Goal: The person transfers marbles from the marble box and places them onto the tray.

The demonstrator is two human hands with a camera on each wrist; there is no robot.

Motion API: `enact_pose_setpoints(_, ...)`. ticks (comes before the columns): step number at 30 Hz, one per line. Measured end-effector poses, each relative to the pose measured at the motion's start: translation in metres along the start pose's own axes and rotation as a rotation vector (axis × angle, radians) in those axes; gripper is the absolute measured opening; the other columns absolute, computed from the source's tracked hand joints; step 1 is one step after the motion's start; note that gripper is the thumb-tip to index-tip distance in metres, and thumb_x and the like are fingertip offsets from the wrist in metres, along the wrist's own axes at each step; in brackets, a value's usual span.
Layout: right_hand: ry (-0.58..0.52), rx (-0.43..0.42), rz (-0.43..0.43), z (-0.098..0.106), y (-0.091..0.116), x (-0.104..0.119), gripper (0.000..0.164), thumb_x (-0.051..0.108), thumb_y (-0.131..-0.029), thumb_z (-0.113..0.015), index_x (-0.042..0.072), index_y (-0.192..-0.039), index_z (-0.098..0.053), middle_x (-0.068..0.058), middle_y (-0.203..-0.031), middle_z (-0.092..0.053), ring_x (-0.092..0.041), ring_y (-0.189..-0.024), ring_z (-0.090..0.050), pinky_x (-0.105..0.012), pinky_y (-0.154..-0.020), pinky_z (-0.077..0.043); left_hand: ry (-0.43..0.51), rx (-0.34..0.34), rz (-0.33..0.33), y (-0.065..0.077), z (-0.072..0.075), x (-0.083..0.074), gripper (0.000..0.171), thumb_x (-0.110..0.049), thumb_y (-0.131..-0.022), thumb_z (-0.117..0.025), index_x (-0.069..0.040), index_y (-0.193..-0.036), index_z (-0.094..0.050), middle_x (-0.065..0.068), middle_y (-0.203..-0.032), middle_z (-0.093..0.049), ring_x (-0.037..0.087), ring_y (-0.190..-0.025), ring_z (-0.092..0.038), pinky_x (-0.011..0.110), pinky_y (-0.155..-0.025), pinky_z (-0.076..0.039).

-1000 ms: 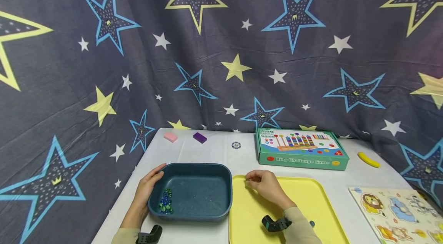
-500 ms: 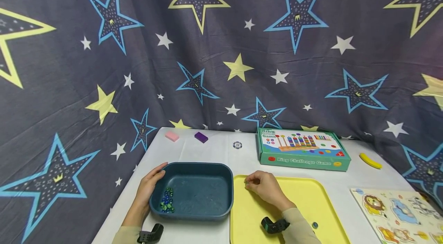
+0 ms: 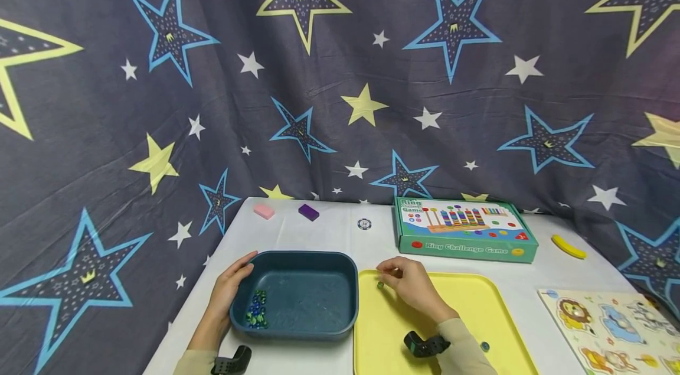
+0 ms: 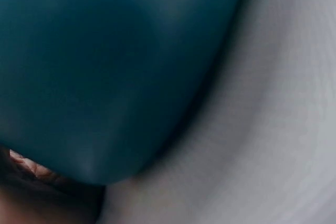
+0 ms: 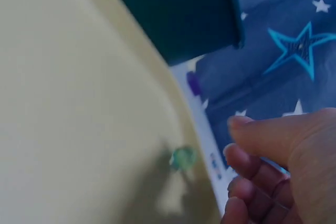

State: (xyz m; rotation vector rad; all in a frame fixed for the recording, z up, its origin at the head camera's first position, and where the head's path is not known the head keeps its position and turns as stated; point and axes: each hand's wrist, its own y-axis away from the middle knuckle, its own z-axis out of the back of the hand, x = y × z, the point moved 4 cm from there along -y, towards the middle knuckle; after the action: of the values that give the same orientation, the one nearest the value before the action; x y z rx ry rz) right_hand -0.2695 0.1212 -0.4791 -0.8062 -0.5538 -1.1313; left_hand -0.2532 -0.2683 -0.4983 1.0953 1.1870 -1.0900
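Note:
My left hand (image 3: 225,292) grips the left rim of a dark teal plastic bin (image 3: 303,333); in the left wrist view the bin's wall (image 4: 115,77) fills much of the picture. Several green and blue glass marbles (image 3: 256,309) lie at the bin's left end. My right hand (image 3: 414,289) hovers over the far left corner of a yellow tray (image 3: 441,316), its fingers loosely bent around nothing. Just below the fingertips a green marble (image 3: 380,284) lies on the tray, apart from the hand in the right wrist view. Another dark marble (image 3: 484,346) sits near the tray's right side.
Behind the tray stands a green Ring Challenge Game box (image 3: 467,248). A yellow curved piece (image 3: 568,247) and an animal puzzle board (image 3: 611,328) lie to the right. Farther back are a pink block (image 3: 263,211), a purple block (image 3: 309,212) and a poker chip (image 3: 364,224).
My right hand has let go of the green marble it pinched, and the marble now lies on the tray. The fingers have lifted slightly away. My left hand stays on the bin.

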Motion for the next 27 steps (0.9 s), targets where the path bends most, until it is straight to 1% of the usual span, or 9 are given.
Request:
enact_pose_setpoints(4,-0.044,-0.041,0.003,0.004,-0.001,0.013,0.011,0.014,-0.082,-0.067,0.023,-0.088,-0.069,0.008,-0.078,-0.064,-0.009,-0.061,-0.055,-0.022,-0.055,-0.044,0.0,0.002,0.004,0.0,-0.001,0.001,0.043,-0.03,-0.089,-0.055,-0.013,-0.128,-0.052,0.003,-0.137,-0.042,0.016,-0.128,-0.03,0.04,-0.105,-0.019)
enact_pose_setpoints(6,-0.092,-0.047,0.012,0.004,-0.001,0.024,0.009,0.017,-0.083,-0.066,0.024,-0.087,-0.068,0.006,-0.078,-0.065,-0.01,-0.059,-0.054,-0.023,-0.053,-0.044,-0.005,0.006,0.002,0.0,-0.001,0.0,0.043,-0.031,-0.089,-0.055,-0.014,-0.129,-0.052,0.002,-0.137,-0.041,0.016,-0.128,-0.029,0.04,-0.106,-0.018)
enact_pose_setpoints(10,-0.177,-0.011,0.048,-0.001,0.0,0.054,0.006,0.018,-0.085,-0.063,0.018,-0.088,-0.069,0.001,-0.081,-0.066,-0.008,-0.06,-0.052,-0.022,-0.053,-0.043,0.004,0.011,0.009,0.0,-0.002,0.0,0.045,-0.032,-0.088,-0.056,-0.015,-0.129,-0.051,0.001,-0.137,-0.041,0.015,-0.129,-0.029,0.039,-0.105,-0.019)
enact_pose_setpoints(14,-0.242,0.064,0.102,-0.008,0.007,0.093,0.009,0.011,-0.087,-0.06,0.011,-0.092,-0.068,-0.001,-0.084,-0.065,-0.01,-0.062,-0.052,-0.022,-0.054,-0.043,0.003,0.013,0.014,0.002,-0.001,0.0,0.046,-0.032,-0.088,-0.056,-0.014,-0.129,-0.051,0.001,-0.137,-0.041,0.015,-0.129,-0.028,0.039,-0.106,-0.018)
enact_pose_setpoints(17,-0.266,0.119,0.135,-0.019,0.011,0.112,0.01,0.012,-0.087,-0.059,0.015,-0.093,-0.068,0.003,-0.084,-0.064,-0.01,-0.064,-0.053,-0.022,-0.055,-0.045,-0.001,0.018,0.016,0.003,-0.002,0.0,0.046,-0.031,-0.089,-0.055,-0.013,-0.13,-0.05,0.002,-0.138,-0.04,0.017,-0.13,-0.027,0.041,-0.107,-0.017)
enact_pose_setpoints(19,-0.263,0.152,0.161,-0.031,0.011,0.119,0.01,0.016,-0.088,-0.06,0.02,-0.093,-0.067,0.007,-0.085,-0.064,-0.008,-0.064,-0.052,-0.022,-0.056,-0.045,0.002,0.022,0.017,0.004,-0.002,0.0,0.046,-0.031,-0.089,-0.055,-0.012,-0.131,-0.049,0.003,-0.139,-0.039,0.018,-0.131,-0.026,0.042,-0.107,-0.016)
enact_pose_setpoints(21,-0.252,0.201,0.167,-0.044,0.009,0.121,0.01,0.021,-0.088,-0.06,0.024,-0.093,-0.067,0.011,-0.086,-0.063,-0.008,-0.065,-0.053,-0.022,-0.057,-0.046,0.003,0.023,0.017,0.004,-0.002,0.0,0.046,-0.03,-0.089,-0.054,-0.012,-0.131,-0.048,0.003,-0.139,-0.038,0.019,-0.131,-0.026,0.043,-0.107,-0.016)
enact_pose_setpoints(24,-0.231,0.304,0.176,-0.064,0.006,0.126,0.011,0.026,-0.088,-0.059,0.023,-0.095,-0.067,0.012,-0.087,-0.062,-0.006,-0.064,-0.052,-0.022,-0.057,-0.045,0.003,0.022,0.018,0.003,-0.003,-0.001,0.046,-0.03,-0.089,-0.054,-0.012,-0.131,-0.048,0.003,-0.139,-0.038,0.018,-0.131,-0.026,0.042,-0.106,-0.017)
enact_pose_setpoints(27,-0.196,0.415,0.154,-0.084,0.003,0.129,0.017,0.028,-0.087,-0.059,0.018,-0.098,-0.067,0.013,-0.087,-0.061,-0.004,-0.068,-0.053,-0.021,-0.06,-0.046,0.004,0.02,0.022,0.003,-0.002,-0.001,0.045,-0.03,-0.089,-0.054,-0.012,-0.131,-0.049,0.003,-0.139,-0.039,0.017,-0.13,-0.027,0.041,-0.106,-0.018)
